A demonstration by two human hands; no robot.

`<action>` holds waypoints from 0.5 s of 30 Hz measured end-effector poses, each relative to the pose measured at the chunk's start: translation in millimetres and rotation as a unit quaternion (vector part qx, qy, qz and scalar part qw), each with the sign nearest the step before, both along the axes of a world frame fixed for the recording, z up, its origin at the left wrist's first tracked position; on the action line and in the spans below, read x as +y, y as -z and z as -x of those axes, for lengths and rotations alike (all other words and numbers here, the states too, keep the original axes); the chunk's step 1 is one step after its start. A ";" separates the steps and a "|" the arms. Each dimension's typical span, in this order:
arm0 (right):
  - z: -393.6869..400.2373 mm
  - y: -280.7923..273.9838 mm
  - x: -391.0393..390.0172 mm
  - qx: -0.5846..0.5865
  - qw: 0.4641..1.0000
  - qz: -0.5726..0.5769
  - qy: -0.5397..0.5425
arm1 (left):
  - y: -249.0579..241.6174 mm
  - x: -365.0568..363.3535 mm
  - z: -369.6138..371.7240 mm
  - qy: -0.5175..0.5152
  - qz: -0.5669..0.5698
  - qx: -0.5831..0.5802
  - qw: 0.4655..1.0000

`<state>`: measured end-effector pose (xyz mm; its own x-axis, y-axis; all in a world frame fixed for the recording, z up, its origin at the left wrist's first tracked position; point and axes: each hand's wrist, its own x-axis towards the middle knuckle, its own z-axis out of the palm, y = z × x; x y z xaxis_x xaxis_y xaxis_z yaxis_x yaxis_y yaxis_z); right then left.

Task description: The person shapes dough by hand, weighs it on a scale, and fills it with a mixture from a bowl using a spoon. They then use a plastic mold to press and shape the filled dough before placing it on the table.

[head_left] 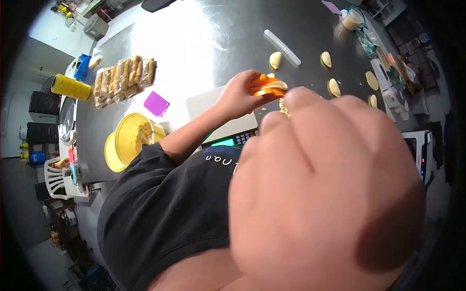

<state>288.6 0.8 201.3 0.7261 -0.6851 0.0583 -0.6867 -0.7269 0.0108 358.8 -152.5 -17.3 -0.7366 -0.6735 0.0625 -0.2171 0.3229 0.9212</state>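
Note:
My left hand [239,94] is closed around an orange mold [264,83], which has pale dough lying in it. Very near the camera, my right hand [320,179] fills the lower right with its back showing. Its fingers are curled over out of sight, and whatever they hold, if anything, is hidden. Crumbs [285,109] lie between the two hands. Behind the mold, a folded dough piece [275,60] rests beside a white stick [282,47]. Further folded pieces [334,88] and a flat dough round [372,80] are on the right of the metal table [233,39].
A digital scale [228,128] sits under my left forearm. To the left are a yellow tub [133,138] of filling, a purple scraper [156,103], bagged baked sticks [124,80] and a yellow roll [71,87]. A white device [418,148] stands at the right edge.

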 end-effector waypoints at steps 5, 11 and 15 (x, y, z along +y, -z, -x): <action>-26.7 -11.9 -19.2 0.022 0.999 0.019 0.028 | -45.4 7.8 -2.8 0.058 -0.007 -0.073 0.996; -3.6 0.1 -44.1 -0.018 0.977 0.029 0.211 | -16.2 -4.5 -5.6 0.007 -0.003 0.041 0.999; 68.7 61.5 -54.3 -0.177 0.936 0.022 0.302 | -13.0 -7.2 -8.1 0.008 0.078 0.091 0.993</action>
